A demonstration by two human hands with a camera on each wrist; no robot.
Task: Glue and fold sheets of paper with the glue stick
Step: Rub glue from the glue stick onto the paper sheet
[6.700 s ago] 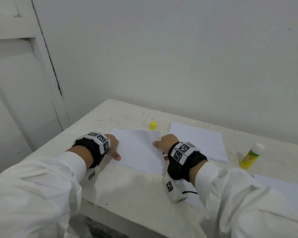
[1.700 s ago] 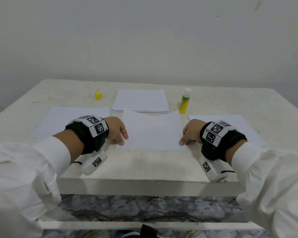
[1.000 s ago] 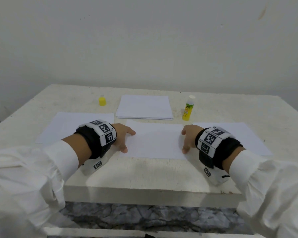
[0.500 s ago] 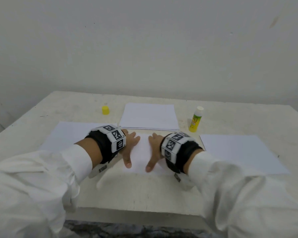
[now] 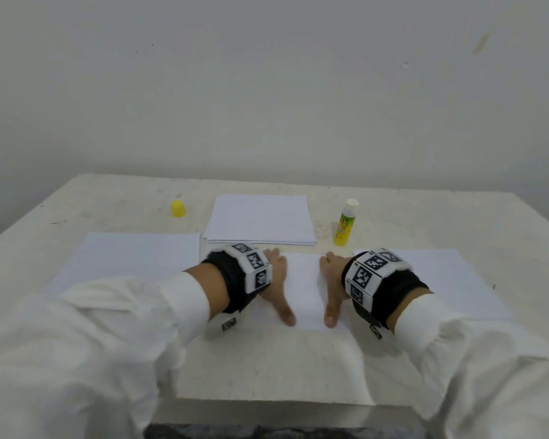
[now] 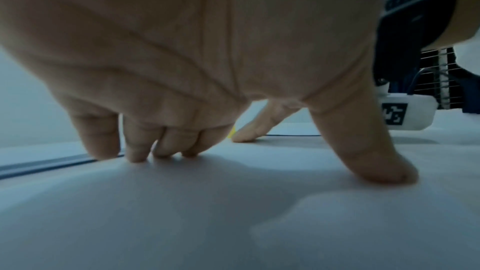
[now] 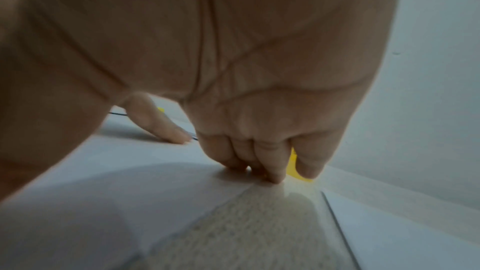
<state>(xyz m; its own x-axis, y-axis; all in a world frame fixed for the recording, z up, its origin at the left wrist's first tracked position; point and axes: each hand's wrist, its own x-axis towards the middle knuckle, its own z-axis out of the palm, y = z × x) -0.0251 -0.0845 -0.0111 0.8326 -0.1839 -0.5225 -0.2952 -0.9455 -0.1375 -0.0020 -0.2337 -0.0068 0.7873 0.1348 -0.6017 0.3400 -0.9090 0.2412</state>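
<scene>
A folded white sheet lies in front of me on the table. My left hand presses flat on its left part, fingertips and thumb down on the paper. My right hand presses its right part the same way, with its fingertips at the sheet's far edge. Neither hand holds anything. The glue stick stands uncapped and upright at the back right, and a sliver of it shows behind my right fingers. Its yellow cap sits at the back left.
A stack of white sheets lies at the back middle. Single sheets lie flat to the left and to the right of my hands. The table's front edge is close to me; a white wall stands behind.
Both hands came together from the sheet's outer sides to its middle and spread flat on it. Over the last half second they have drawn slightly apart along the paper.
</scene>
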